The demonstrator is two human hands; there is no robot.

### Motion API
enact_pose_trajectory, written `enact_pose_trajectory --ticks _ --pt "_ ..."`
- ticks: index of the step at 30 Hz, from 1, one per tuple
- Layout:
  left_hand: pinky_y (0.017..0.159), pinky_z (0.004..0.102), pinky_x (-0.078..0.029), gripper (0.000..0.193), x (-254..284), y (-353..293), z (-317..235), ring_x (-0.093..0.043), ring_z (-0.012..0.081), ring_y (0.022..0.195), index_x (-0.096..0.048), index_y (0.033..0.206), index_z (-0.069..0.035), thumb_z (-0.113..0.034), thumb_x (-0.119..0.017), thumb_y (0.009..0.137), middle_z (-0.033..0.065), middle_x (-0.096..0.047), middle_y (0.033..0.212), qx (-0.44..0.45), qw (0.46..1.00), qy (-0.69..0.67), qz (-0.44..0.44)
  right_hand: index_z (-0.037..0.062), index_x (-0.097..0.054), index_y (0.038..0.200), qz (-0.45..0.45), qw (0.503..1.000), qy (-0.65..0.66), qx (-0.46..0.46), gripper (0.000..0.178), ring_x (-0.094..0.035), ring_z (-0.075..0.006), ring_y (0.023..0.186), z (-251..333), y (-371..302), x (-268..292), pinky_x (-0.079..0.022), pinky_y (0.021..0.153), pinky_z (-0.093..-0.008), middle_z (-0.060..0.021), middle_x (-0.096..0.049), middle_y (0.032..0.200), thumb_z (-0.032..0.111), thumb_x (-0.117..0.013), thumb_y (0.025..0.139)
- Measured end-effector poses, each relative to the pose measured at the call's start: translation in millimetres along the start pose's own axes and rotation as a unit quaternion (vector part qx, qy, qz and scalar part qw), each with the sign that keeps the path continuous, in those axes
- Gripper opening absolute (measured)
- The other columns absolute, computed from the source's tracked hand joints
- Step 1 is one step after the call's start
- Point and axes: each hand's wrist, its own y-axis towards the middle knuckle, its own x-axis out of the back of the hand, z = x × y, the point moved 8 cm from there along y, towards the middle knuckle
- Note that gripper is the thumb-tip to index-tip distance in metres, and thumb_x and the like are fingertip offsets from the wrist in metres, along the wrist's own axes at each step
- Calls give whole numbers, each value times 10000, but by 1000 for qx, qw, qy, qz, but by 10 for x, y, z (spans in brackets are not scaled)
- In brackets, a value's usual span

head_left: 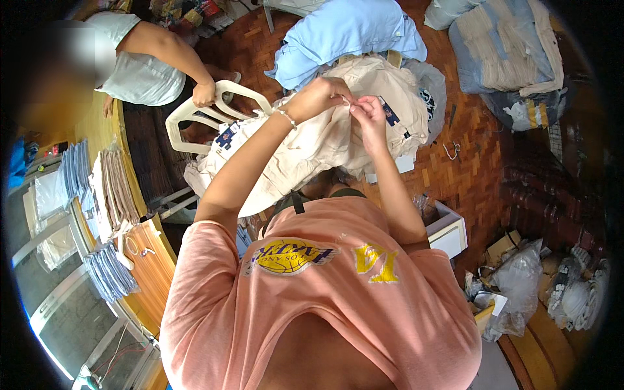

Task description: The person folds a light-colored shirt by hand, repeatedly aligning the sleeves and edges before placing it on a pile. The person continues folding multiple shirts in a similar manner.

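A heap of cream cloth garments (318, 146) lies in front of me, across my lap and a chair. My left hand (322, 96) reaches over it, with a beaded bracelet on the wrist. Its fingertips pinch a raised bit of a cream garment (339, 120). Close by on the right, my right hand (369, 117) pinches the same spot, its thumb and forefinger almost touching the left fingers. Whether something small sits between the fingertips is too fine to make out. A dark blue tag (389, 114) lies on the cloth beside my right hand, and more blue tags (226, 138) lie on the left.
A light blue pile of garments (351, 36) stands beyond the cream heap. At the left, a person's hand (204, 94) rests on a white plastic chair (179, 133). Scissors (452, 151) lie on the wooden floor at right. Folded garments (114, 192) line a wooden table.
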Motion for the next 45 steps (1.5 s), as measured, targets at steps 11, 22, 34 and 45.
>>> enact_pose_trajectory --ticks 11,22,34,45 --pt "684 184 -457 107 1461 -290 -788 -544 65 723 -597 783 9 28 -664 701 35 -591 811 79 955 -204 -198 36 -429 993 187 963 -133 144 315 -510 -99 869 1674 -65 -842 -408 765 -205 -36 -529 938 -17 -614 744" --pt "607 178 -463 124 1424 -65 -1821 -551 57 675 -588 765 11 32 -681 686 32 -586 805 23 961 -155 -229 24 -585 997 140 945 -220 197 204 -528 -81 804 2910 -340 -764 -418 740 -206 -12 -584 864 39 -560 795" --pt "518 164 -402 128 -145 -339 -70 -528 24 582 -628 745 -14 -69 -718 672 11 -620 642 229 929 -220 -191 66 -632 832 160 848 -466 195 182 -508 -167 644 1292 -151 143 -394 573 -267 -39 -506 719 167 -685 691" --pt "534 193 -442 121 -295 -378 107 -569 52 607 -647 776 -31 -66 -708 677 23 -636 688 247 933 -179 -190 16 -628 813 127 884 -400 204 150 -528 -173 685 1047 -35 324 -427 655 -268 -49 -573 763 69 -679 682"
